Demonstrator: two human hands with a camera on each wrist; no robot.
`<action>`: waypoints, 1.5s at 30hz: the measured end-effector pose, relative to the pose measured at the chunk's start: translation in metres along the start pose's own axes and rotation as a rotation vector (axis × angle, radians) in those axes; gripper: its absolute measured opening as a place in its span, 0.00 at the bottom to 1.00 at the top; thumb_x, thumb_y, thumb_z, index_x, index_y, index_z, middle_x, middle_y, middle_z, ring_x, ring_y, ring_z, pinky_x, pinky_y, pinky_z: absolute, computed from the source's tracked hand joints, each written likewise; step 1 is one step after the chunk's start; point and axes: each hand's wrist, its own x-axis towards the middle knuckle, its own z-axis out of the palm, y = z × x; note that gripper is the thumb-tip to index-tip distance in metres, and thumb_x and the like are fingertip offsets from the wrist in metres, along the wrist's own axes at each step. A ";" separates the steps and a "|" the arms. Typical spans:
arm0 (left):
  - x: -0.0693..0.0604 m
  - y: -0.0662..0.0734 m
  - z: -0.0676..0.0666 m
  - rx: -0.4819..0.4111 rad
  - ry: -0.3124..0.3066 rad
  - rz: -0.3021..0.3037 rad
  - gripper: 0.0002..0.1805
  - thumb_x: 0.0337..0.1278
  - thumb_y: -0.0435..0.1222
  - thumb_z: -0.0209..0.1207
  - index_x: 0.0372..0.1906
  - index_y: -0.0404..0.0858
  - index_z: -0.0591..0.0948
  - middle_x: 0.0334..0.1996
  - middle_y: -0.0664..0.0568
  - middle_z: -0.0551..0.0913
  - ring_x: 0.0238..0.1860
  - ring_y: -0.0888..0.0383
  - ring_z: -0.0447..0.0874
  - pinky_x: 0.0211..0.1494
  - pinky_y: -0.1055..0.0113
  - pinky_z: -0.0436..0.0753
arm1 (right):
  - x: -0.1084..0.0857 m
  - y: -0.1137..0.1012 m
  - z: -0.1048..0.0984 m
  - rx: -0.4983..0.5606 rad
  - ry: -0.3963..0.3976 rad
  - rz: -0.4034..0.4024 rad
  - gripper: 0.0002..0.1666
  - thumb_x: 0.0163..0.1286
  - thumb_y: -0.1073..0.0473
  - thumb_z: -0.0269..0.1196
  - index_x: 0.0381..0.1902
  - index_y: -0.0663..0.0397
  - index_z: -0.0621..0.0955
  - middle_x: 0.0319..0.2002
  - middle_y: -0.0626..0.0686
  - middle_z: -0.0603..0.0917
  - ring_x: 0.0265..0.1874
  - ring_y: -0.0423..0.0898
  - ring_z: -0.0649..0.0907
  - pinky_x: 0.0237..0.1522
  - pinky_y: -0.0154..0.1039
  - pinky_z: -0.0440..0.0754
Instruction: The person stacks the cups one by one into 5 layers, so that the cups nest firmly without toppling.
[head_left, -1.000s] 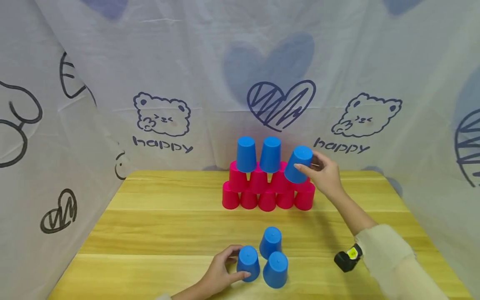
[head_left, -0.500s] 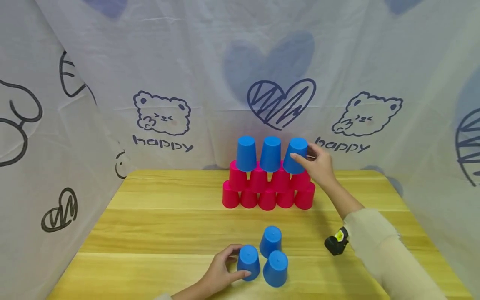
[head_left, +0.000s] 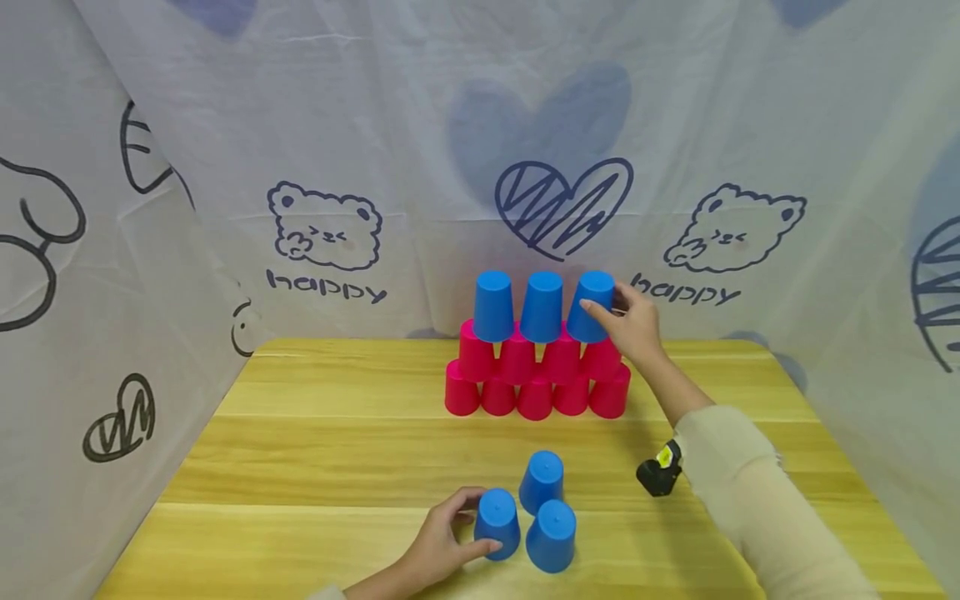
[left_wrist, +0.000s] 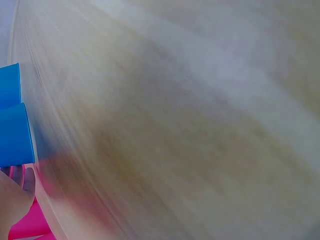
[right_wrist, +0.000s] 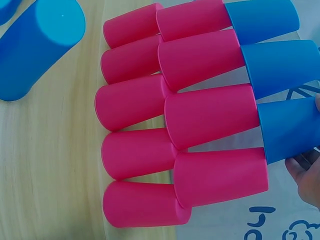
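Observation:
My right hand point(head_left: 636, 325) holds an upside-down blue cup point(head_left: 592, 307) by its side, thumb in front. That cup's rim meets the tops of the red cups point(head_left: 561, 358) below, as the right wrist view shows. Two more blue cups point(head_left: 542, 307) stand to its left on the same level. Near the front of the table my left hand point(head_left: 442, 537) has thumb and fingers around another upside-down blue cup point(head_left: 497, 523), which stands on the tabletop. In the left wrist view, fingertips point(left_wrist: 29, 181) show beside a blue cup point(left_wrist: 14, 135) at the left edge.
Two further blue cups, one behind point(head_left: 542, 483) and one in front point(head_left: 551, 537), stand right of the left hand's cup. Several red cups point(head_left: 534, 398) form the stack's bottom row on the wooden table point(head_left: 315, 450). A printed cloth point(head_left: 420, 167) hangs behind.
My right hand has moved left and slightly up, bringing its blue cup from a tilt onto the red row, beside the other two blue cups. The left hand stays at its cup.

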 end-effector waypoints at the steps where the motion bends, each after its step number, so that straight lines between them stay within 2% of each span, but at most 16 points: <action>1: 0.000 0.000 0.000 0.001 -0.001 0.000 0.28 0.48 0.44 0.66 0.55 0.40 0.73 0.51 0.49 0.80 0.51 0.60 0.77 0.52 0.70 0.79 | 0.000 0.000 0.000 0.003 0.003 0.001 0.37 0.65 0.49 0.60 0.66 0.59 0.64 0.61 0.65 0.72 0.60 0.62 0.72 0.61 0.55 0.71; 12: 0.002 -0.001 0.002 0.003 0.000 0.003 0.29 0.48 0.44 0.66 0.56 0.41 0.73 0.51 0.50 0.80 0.51 0.60 0.77 0.52 0.68 0.79 | 0.002 0.003 0.000 -0.001 0.018 -0.010 0.36 0.65 0.48 0.59 0.65 0.60 0.64 0.60 0.66 0.72 0.60 0.62 0.72 0.61 0.56 0.70; 21: 0.003 0.000 0.003 -0.001 -0.003 0.003 0.28 0.48 0.44 0.66 0.56 0.41 0.73 0.51 0.50 0.80 0.51 0.59 0.78 0.52 0.69 0.79 | -0.006 0.002 -0.005 -0.030 0.015 0.003 0.41 0.64 0.49 0.61 0.69 0.59 0.59 0.63 0.66 0.68 0.62 0.62 0.69 0.62 0.56 0.69; 29: 0.003 0.001 -0.001 0.027 0.002 0.011 0.28 0.48 0.43 0.66 0.55 0.40 0.74 0.50 0.49 0.81 0.50 0.59 0.78 0.52 0.66 0.80 | -0.024 0.003 -0.011 -0.040 0.036 -0.087 0.42 0.65 0.51 0.60 0.70 0.59 0.57 0.66 0.65 0.64 0.65 0.61 0.66 0.65 0.56 0.65; 33: 0.008 0.004 -0.006 0.044 0.023 0.026 0.28 0.48 0.43 0.66 0.56 0.40 0.73 0.50 0.50 0.81 0.51 0.56 0.78 0.53 0.61 0.80 | -0.036 0.005 -0.014 -0.057 0.071 -0.082 0.41 0.65 0.50 0.59 0.70 0.57 0.57 0.68 0.63 0.62 0.66 0.61 0.64 0.65 0.57 0.65; 38: 0.015 0.013 -0.014 0.044 0.080 0.051 0.29 0.46 0.43 0.68 0.55 0.39 0.74 0.50 0.50 0.81 0.51 0.52 0.78 0.53 0.55 0.79 | -0.050 0.008 -0.017 -0.031 0.133 -0.088 0.38 0.65 0.53 0.60 0.69 0.57 0.60 0.67 0.61 0.64 0.66 0.59 0.64 0.66 0.55 0.64; 42: 0.017 0.018 -0.020 0.053 0.114 0.064 0.29 0.44 0.41 0.69 0.54 0.38 0.74 0.50 0.50 0.81 0.51 0.50 0.79 0.53 0.54 0.79 | -0.061 0.012 -0.016 -0.003 0.137 -0.054 0.36 0.64 0.54 0.60 0.67 0.58 0.63 0.66 0.61 0.65 0.66 0.58 0.64 0.67 0.54 0.63; 45: 0.018 0.021 -0.023 0.057 0.107 0.061 0.29 0.44 0.41 0.69 0.54 0.39 0.74 0.50 0.51 0.81 0.51 0.50 0.78 0.54 0.54 0.79 | -0.071 0.017 -0.016 0.017 0.129 -0.034 0.35 0.64 0.55 0.60 0.66 0.61 0.64 0.66 0.61 0.66 0.65 0.58 0.65 0.67 0.54 0.63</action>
